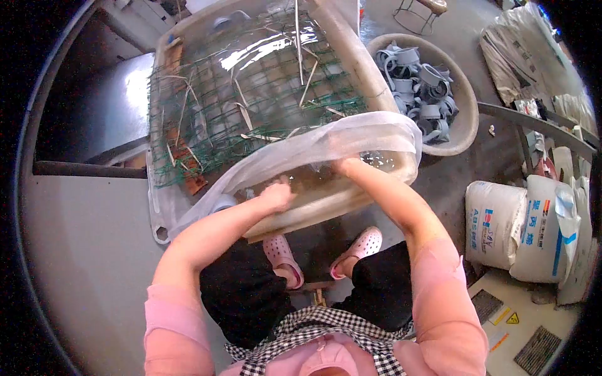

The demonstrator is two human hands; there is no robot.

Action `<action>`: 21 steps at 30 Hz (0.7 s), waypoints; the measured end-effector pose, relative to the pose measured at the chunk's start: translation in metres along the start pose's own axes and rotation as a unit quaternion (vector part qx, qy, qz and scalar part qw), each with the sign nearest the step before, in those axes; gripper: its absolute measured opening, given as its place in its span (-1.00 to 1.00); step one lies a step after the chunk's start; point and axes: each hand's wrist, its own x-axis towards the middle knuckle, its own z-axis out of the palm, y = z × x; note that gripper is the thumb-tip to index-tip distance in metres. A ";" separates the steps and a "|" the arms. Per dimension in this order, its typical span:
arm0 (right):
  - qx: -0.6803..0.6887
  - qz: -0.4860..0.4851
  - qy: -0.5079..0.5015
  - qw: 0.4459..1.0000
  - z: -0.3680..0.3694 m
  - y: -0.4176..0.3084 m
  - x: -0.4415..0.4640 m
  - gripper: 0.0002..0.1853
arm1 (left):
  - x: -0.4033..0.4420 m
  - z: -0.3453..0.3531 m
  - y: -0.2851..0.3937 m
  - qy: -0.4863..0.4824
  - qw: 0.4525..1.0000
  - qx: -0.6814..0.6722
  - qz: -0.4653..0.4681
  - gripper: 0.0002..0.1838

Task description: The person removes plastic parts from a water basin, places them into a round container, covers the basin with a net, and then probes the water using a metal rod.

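Note:
A large pale tub (pixel 370 59) of water stands in front of me. Green netting (pixel 213 119) with pale strips tangled in it covers most of the water. White mesh cloth (pixel 276 160) is draped across the near end. My left hand (pixel 276 195) is over the water just inside the near rim, fingers curled and slightly blurred; whatever they hold is hidden. My right hand (pixel 340 161) reaches under the edge of the white mesh, with its fingers veiled by the cloth. A grey rounded part (pixel 224 202) shows beneath the mesh by the left forearm.
A round bin (pixel 467 119) holds several grey plastic clamp-like parts (pixel 417 88). Printed white sacks (pixel 495 222) stand at the right, beside a metal rail (pixel 539 122). A metal-legged stool (pixel 420 12) is at the back. A pale panel (pixel 88 250) lies to my left.

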 end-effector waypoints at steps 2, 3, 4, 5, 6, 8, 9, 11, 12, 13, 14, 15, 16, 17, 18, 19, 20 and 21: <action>0.134 0.104 -0.055 0.984 -0.022 -0.013 0.007 -0.63 | 0.025 0.008 0.017 0.025 0.996 -0.083 -0.004 -0.22; 0.109 0.058 -0.036 0.992 -0.009 -0.009 0.005 -0.63 | 0.038 0.015 0.021 0.025 0.996 -0.086 -0.006 -0.22; 0.108 0.056 -0.038 0.992 -0.022 -0.012 0.006 -0.63 | 0.053 0.023 0.025 0.146 0.977 -0.156 0.019 -0.22; 0.083 0.033 -0.140 0.986 -0.036 -0.014 0.007 -0.61 | 0.067 0.028 0.026 0.264 0.938 -0.221 0.045 -0.21; 0.056 0.010 -0.240 0.969 -0.048 -0.015 0.007 -0.57 | 0.086 0.032 0.025 0.265 0.937 -0.223 0.046 -0.21; 0.030 -0.030 -0.188 0.981 -0.051 -0.005 -0.007 -0.53 | 0.117 0.034 0.026 0.290 0.907 -0.305 0.014 -0.38; 0.008 -0.071 -0.138 0.988 -0.051 0.001 -0.013 -0.49 | 0.113 0.032 0.033 0.291 0.899 -0.328 -0.022 -0.45; 0.037 -0.081 -0.167 0.982 -0.046 0.011 -0.019 -0.49 | 0.106 0.024 0.035 0.246 0.911 -0.328 -0.031 -0.42; 0.069 -0.090 -0.193 0.975 -0.044 0.013 -0.021 -0.50 | 0.102 0.019 0.036 0.202 0.923 -0.326 -0.040 -0.38; 0.069 -0.088 -0.196 0.974 -0.058 0.006 -0.020 -0.50 | 0.100 0.018 0.034 0.199 0.923 -0.327 -0.040 -0.38; 0.042 -0.066 -0.264 0.961 -0.074 -0.001 -0.021 -0.52 | 0.096 0.018 0.031 0.174 0.929 -0.324 -0.043 -0.32; 0.016 -0.045 -0.332 0.942 -0.085 -0.007 -0.022 -0.54 | 0.091 0.018 0.027 0.150 0.934 -0.320 -0.047 -0.26; 0.018 -0.044 -0.332 0.942 -0.081 -0.005 -0.025 -0.54 | 0.077 0.012 0.027 0.148 0.935 -0.319 -0.047 -0.26; 0.024 -0.062 -0.317 0.946 -0.075 -0.001 -0.027 -0.54 | 0.062 0.006 0.027 0.140 0.954 -0.262 -0.043 -0.24; 0.029 -0.080 -0.302 0.949 -0.072 -0.001 -0.028 -0.54 | 0.053 0.002 0.025 0.132 0.969 -0.204 -0.039 -0.21; 0.032 -0.079 -0.301 0.950 -0.069 -0.001 -0.029 -0.54 | 0.066 -0.001 0.015 -0.022 0.985 -0.165 -0.047 -0.17; 0.024 -0.081 -0.303 0.949 -0.065 -0.001 -0.027 -0.53 | 0.061 0.003 0.009 -0.022 0.985 -0.163 -0.047 -0.17; 0.015 -0.083 -0.304 0.949 -0.064 -0.003 -0.025 -0.53 | 0.051 0.009 0.005 0.080 0.989 -0.120 0.004 -0.22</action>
